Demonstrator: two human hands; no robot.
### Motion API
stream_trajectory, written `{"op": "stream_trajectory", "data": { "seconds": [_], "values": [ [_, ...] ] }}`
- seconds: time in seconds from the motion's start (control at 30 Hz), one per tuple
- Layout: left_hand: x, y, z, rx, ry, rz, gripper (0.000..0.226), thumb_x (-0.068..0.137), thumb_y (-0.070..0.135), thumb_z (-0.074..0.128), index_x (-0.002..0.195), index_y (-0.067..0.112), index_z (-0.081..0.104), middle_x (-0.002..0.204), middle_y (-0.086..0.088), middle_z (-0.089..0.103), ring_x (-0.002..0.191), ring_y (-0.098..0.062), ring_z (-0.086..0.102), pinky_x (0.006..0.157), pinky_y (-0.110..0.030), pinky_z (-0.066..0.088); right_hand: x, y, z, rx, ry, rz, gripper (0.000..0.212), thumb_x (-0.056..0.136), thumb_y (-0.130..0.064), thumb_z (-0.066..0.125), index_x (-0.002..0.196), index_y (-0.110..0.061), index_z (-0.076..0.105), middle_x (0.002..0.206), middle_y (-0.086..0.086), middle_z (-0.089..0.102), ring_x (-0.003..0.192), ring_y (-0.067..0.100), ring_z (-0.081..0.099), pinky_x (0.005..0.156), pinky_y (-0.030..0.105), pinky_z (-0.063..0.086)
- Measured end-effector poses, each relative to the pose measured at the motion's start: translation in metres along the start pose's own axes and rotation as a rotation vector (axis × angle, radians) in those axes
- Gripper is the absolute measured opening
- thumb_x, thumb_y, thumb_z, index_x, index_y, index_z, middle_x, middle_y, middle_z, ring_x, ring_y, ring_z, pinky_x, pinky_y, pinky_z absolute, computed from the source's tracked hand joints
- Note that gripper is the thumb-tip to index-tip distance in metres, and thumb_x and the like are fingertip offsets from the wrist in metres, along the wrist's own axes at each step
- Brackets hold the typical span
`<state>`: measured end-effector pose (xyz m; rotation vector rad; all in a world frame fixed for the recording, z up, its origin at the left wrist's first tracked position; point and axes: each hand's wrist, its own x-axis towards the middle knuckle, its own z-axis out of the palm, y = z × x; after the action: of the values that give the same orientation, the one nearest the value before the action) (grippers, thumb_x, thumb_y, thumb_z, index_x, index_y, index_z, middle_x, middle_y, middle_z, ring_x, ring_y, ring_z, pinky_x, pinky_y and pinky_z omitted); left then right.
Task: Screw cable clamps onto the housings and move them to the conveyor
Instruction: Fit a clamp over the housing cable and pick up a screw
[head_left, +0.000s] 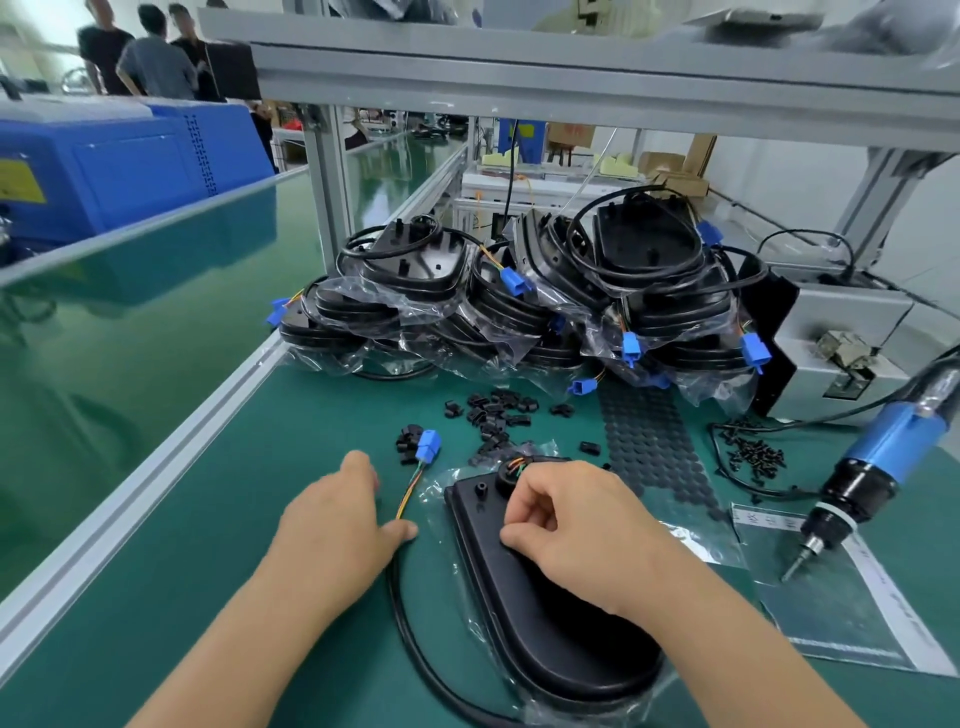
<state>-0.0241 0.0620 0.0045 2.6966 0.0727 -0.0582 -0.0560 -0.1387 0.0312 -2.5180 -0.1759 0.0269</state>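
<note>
Housing (545, 613) lies under curled right hand (576, 525); left hand (337, 525) relaxed beside it.

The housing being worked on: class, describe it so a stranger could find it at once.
Start at the big pile of bagged housings at the back of the green mat, then come toward the camera. The housing lies alone under the right hand, unlike the stacked ones.

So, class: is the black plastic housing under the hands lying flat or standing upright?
Flat: the black plastic housing lies broad-side down on the green mat.
</note>
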Motion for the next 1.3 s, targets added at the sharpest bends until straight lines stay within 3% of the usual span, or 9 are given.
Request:
{"op": "stream_trajectory", "data": {
  "seconds": [0.1,0.23,0.37,0.53,0.63,0.77,0.93,1.07,1.3],
  "values": [
    [0.001,0.001,-0.002,-0.04,-0.017,0.016,0.029,0.083,0.025,0.066,0.102,0.024,0.044,0.087,0.007,0.059,0.091,-0.018,0.056,0.075,-0.03,0.043,-0.003,0.002,-0.002,0.071,0.018,-0.011,0.007,0.083,-0.026,0.067,0.076,-0.026,0.065,0.072,-0.013,0.064,0.07,0.001,0.057,0.068,0.016,0.048],
    [0.001,0.014,-0.019,-0.241,0.144,0.071,0.026,0.076,0.017,0.069,0.091,0.028,0.051,0.065,0.01,0.065,0.071,-0.005,0.058,0.058,-0.021,0.038,-0.009,0.001,-0.005,0.213,0.185,-0.132,0.014,0.088,-0.022,0.064,0.097,-0.032,0.067,0.084,-0.016,0.065,0.079,-0.001,0.057,0.074,0.011,0.044],
    [0.008,0.047,-0.038,-0.291,0.164,0.317,0.029,0.07,0.017,0.074,0.084,0.032,0.053,0.06,0.017,0.065,0.058,0.003,0.056,0.056,-0.018,0.038,0.001,-0.003,-0.014,-0.076,0.425,-0.419,0.046,0.085,-0.01,0.063,0.128,-0.024,0.059,0.13,-0.01,0.056,0.104,0.01,0.058,0.088,0.03,0.05],
    [0.013,0.089,-0.038,-0.275,0.027,0.568,0.037,0.07,0.011,0.074,0.092,0.029,0.049,0.065,0.01,0.067,0.056,0.003,0.055,0.059,-0.015,0.041,0.018,0.002,-0.039,-0.486,0.449,-0.415,0.014,0.086,-0.022,0.068,0.099,-0.022,0.073,0.114,-0.003,0.068,0.09,0.028,0.056,0.071,0.035,0.049],
    [0.011,0.089,-0.031,-0.277,-0.036,0.501,0.032,0.074,0.029,0.078,0.093,0.03,0.052,0.069,0.009,0.067,0.06,0.002,0.055,0.062,-0.02,0.041,0.017,0.019,-0.046,-0.529,0.388,-0.29,0.02,0.092,-0.045,0.054,0.097,-0.031,0.068,0.084,-0.008,0.067,0.088,0.019,0.051,0.062,0.029,0.031],
    [-0.01,0.057,-0.016,-0.111,-0.083,0.397,0.033,0.07,0.059,0.068,0.082,0.032,0.053,0.068,0.009,0.062,0.06,0.002,0.055,0.055,-0.015,0.037,0.01,0.04,-0.042,-0.388,0.377,-0.164,0.022,0.087,-0.054,0.055,0.092,-0.032,0.059,0.083,-0.012,0.067,0.086,0.011,0.056,0.062,0.028,0.035],
    [-0.035,0.031,0.002,-0.351,-0.356,0.28,0.02,0.084,0.034,0.07,0.084,0.023,0.053,0.061,-0.001,0.07,0.05,-0.008,0.059,0.059,-0.027,0.051,0.009,0.058,-0.034,-0.324,0.277,-0.085,0.021,0.086,-0.052,0.059,0.084,-0.031,0.059,0.083,-0.012,0.058,0.083,0.011,0.051,0.066,0.029,0.037],
    [-0.029,0.03,0.008,-0.549,-0.282,0.205,0.017,0.086,0.019,0.07,0.085,0.01,0.055,0.061,-0.008,0.07,0.05,-0.015,0.063,0.051,-0.024,0.051,0.007,0.062,-0.028,-0.245,0.236,-0.028,0.019,0.086,-0.049,0.06,0.079,-0.032,0.059,0.077,-0.016,0.055,0.087,0.009,0.049,0.07,0.03,0.043],
    [-0.02,0.023,0.031,-0.655,-0.101,-0.057,0.038,0.081,0.044,0.071,0.086,0.008,0.061,0.069,-0.013,0.07,0.045,-0.02,0.06,0.052,-0.032,0.055,0.0,0.061,-0.015,-0.147,0.28,0.089,0.017,0.091,-0.044,0.053,0.083,-0.03,0.053,0.073,-0.014,0.057,0.07,0.006,0.054,0.055,0.023,0.038]
  ]
}}
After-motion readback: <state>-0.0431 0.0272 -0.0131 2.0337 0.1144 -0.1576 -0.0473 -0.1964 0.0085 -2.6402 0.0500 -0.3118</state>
